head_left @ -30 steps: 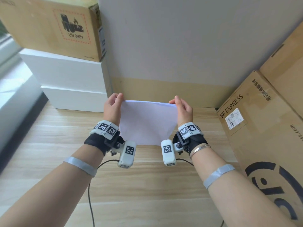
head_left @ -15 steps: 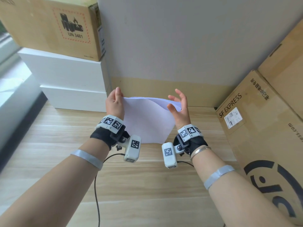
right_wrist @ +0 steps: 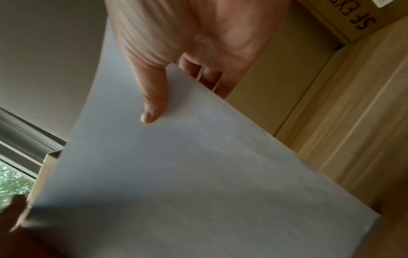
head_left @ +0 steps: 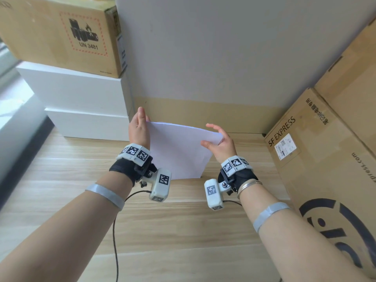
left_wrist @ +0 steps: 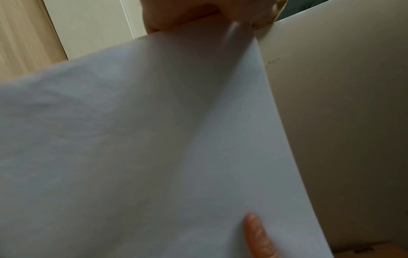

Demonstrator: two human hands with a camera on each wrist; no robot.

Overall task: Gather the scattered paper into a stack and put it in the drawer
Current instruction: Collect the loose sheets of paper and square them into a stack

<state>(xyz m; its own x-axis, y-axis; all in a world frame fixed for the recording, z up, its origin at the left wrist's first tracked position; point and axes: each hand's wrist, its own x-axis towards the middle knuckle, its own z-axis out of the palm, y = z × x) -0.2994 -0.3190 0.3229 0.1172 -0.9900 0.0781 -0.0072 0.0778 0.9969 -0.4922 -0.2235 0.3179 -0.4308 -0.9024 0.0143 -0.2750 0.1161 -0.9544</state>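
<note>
Paper stack (head_left: pixel 179 147) stands on edge on the wooden floor (head_left: pixel 183 231); left hand (head_left: pixel 139 131) grips its left side, right hand (head_left: pixel 220 142) pinches the right corner.

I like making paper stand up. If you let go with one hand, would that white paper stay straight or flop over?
Probably flop. The paper already bows between the left hand and right hand, so it looks thin and bendy. It seems light, since the right thumb and fingers barely pinch it. Loose sheets might also slide apart.
</note>
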